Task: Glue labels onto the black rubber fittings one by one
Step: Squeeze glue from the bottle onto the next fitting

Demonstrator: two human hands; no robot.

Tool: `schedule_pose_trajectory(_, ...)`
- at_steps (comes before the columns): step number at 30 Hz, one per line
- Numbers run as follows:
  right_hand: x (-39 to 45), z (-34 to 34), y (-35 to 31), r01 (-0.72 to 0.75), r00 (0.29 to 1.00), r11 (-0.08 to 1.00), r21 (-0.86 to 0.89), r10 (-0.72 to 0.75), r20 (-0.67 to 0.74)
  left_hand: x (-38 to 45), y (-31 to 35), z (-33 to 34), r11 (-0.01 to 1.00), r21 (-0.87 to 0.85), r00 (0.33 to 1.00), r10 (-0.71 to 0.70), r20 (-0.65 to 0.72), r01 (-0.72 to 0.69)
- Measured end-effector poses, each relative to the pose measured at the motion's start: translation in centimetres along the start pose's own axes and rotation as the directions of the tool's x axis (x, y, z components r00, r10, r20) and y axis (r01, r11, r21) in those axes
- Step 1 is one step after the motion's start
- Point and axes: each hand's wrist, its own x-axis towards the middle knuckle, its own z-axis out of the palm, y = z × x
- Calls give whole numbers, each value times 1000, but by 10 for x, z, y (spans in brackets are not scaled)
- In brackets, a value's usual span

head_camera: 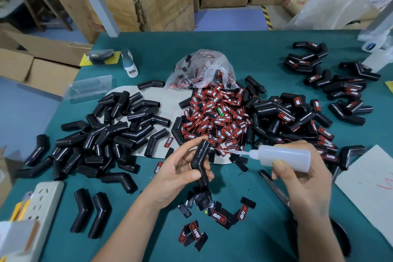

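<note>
My left hand [180, 168] grips one bent black rubber fitting [201, 159] upright above the green table. My right hand [302, 176] holds a translucent glue bottle [285, 156] lying sideways; its thin nozzle points left at the fitting's upper part. A heap of red-and-black labels [214, 121] spills from a clear plastic bag [204, 70] at the table's middle. Unlabelled fittings [119, 132] are piled at the left, labelled ones [308, 112] at the right. A few loose labels [217, 217] lie near the front edge between my forearms.
Scissors [276, 191] lie under my right wrist. A white power strip [42, 200] sits at the front left, a white sheet [368, 185] at the right. Two fittings [91, 212] stand apart at the front left. Cardboard boxes [148, 0] stand beyond the table.
</note>
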Motion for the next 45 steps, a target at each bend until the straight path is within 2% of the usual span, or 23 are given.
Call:
schedule_pose_trajectory(20,0,-1,-2,0,1000,1000,20,0,-6,-2,4,5,1000,-29,1000,-13,-3,13)
schedule_pose_trajectory(41,1,0,-3,26,998,999,-18,-26,51,-2,5,6,999,-47,1000,-17,-6,17)
schedule_pose_trajectory(45,1,-2,-1,8,1000,1000,-16,-8,19,-2,4,4,999,-52,1000,-13,-7,12)
